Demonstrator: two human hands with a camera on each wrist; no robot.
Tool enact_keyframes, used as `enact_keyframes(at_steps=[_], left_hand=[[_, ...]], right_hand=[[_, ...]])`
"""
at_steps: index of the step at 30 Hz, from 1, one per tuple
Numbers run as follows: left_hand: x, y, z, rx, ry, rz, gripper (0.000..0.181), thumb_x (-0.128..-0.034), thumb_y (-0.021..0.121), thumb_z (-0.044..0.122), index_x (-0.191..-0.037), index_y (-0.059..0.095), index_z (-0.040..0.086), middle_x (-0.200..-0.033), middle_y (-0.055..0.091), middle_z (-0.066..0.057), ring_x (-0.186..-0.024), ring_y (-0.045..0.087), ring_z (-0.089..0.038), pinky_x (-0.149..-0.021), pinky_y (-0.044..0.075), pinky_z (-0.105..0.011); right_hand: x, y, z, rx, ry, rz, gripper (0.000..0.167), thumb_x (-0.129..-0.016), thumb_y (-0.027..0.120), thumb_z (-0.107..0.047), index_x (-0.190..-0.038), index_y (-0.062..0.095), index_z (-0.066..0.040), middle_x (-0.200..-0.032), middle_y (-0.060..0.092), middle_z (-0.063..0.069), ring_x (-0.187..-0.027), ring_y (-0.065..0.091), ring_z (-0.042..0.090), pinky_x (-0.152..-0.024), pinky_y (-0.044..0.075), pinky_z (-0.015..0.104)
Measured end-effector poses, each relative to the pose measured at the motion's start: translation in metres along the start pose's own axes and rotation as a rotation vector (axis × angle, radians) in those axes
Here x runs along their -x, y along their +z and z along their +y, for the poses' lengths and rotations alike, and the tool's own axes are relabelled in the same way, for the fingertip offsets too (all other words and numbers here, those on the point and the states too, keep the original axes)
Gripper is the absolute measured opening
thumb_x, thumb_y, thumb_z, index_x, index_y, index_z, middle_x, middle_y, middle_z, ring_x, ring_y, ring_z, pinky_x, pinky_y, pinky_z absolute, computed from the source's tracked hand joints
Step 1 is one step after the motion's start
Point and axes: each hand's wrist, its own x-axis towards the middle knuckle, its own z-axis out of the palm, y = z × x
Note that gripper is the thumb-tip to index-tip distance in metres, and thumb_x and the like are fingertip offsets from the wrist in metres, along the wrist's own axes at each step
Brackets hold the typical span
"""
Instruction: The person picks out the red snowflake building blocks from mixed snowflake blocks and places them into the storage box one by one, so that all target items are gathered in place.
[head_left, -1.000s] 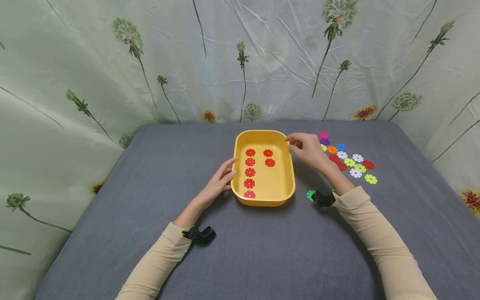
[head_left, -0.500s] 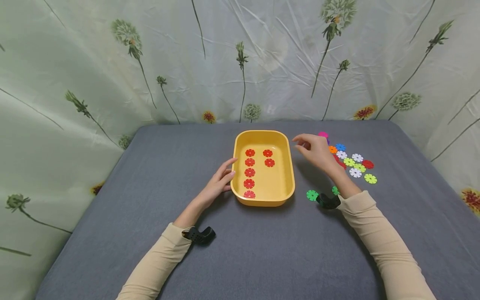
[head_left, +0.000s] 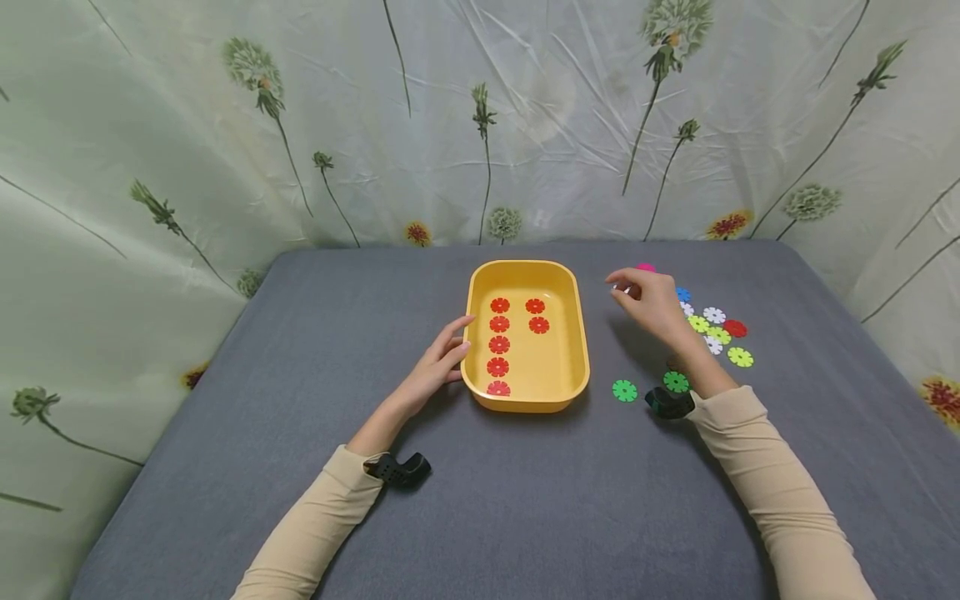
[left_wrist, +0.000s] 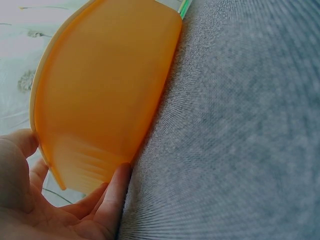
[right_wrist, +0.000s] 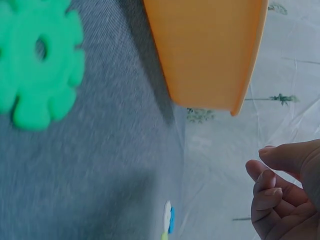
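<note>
7 red discs (head_left: 498, 344) inside yellow tray (head_left: 557, 367), left hand (head_left: 429, 375) at its rim, right hand (head_left: 652, 307) off its right side

Head view: on the far half of the grey tabletop (head_left: 525, 508), near the middle of its far edge, the tray, upright. Inside, 5 red discs in a column along the left wall, plus 2 in a second column toward the far right corner. At the left wall, the left hand, in a light grip, thumb and forefinger over the rim. Above the tabletop, apart from the right rim, the right hand, loosely curled; a whitish speck at its fingertips, too small to identify. Off the tray's near right corner, 2 green discs (head_left: 625, 391). Toward the tabletop's far right corner, partly behind the right hand, a scatter of coloured discs (head_left: 718, 335). Beyond the far edge, flower-printed cloth (head_left: 555, 125).

Left wrist view: the tray's outer wall, with thumb against the rim and 2 fingers low on the wall.

Right wrist view: thumb tip close to forefinger, nothing visibly held; a green disc large in the foreground, the tray well apart from the hand.
</note>
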Motion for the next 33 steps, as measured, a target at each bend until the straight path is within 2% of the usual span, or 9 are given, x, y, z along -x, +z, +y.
enact_keyframes(at_steps=[9, 17, 24, 28, 33], left_hand=[[0.001, 0.000, -0.001, 0.000, 0.002, 0.009, 0.048, -0.0993, 0.041, 0.037, -0.144, 0.024, 0.039, -0.143, 0.036, -0.016, -0.127, 0.047, -0.033, -0.098, 0.048, -0.045], [0.001, 0.001, 0.000, -0.006, -0.003, 0.010, 0.048, -0.0998, 0.041, 0.036, -0.145, 0.023, 0.038, -0.144, 0.035, -0.016, -0.127, 0.047, -0.033, -0.098, 0.048, -0.044], [0.000, 0.000, -0.002, -0.013, 0.002, 0.011, 0.049, -0.0997, 0.041, 0.036, -0.145, 0.023, 0.038, -0.144, 0.035, -0.015, -0.127, 0.047, -0.033, -0.098, 0.049, -0.044], [0.000, 0.000, -0.002, -0.009, 0.007, 0.008, 0.049, -0.0994, 0.041, 0.037, -0.145, 0.023, 0.039, -0.144, 0.035, -0.016, -0.127, 0.047, -0.034, -0.098, 0.048, -0.045], [0.001, 0.000, -0.002, -0.009, 0.007, 0.007, 0.049, -0.0995, 0.041, 0.038, -0.145, 0.022, 0.038, -0.144, 0.035, -0.016, -0.127, 0.046, -0.034, -0.098, 0.048, -0.044]], right_hand=[[0.002, -0.007, 0.013, 0.037, 0.062, 0.006, 0.015, -0.086, 0.062, -0.004, -0.099, 0.067, -0.001, -0.082, 0.068, 0.018, -0.064, 0.047, 0.013, -0.055, 0.035, 0.019], [0.006, -0.013, 0.023, 0.024, 0.062, 0.035, 0.015, -0.085, 0.062, -0.002, -0.098, 0.068, 0.001, -0.083, 0.068, 0.020, -0.064, 0.045, 0.008, -0.057, 0.035, 0.018], [0.010, -0.017, 0.032, 0.025, 0.095, 0.001, 0.016, -0.086, 0.061, -0.004, -0.100, 0.067, 0.001, -0.086, 0.069, 0.020, -0.060, 0.045, -0.002, -0.054, 0.038, 0.016], [0.012, -0.020, 0.037, 0.035, 0.124, -0.016, 0.017, -0.086, 0.061, -0.004, -0.101, 0.066, 0.001, -0.088, 0.069, 0.020, -0.062, 0.050, 0.002, -0.056, 0.039, 0.016], [0.016, -0.024, 0.041, 0.048, 0.155, -0.033, 0.018, -0.087, 0.059, -0.004, -0.102, 0.065, 0.002, -0.089, 0.068, 0.022, -0.071, 0.059, 0.023, -0.060, 0.042, 0.023]])
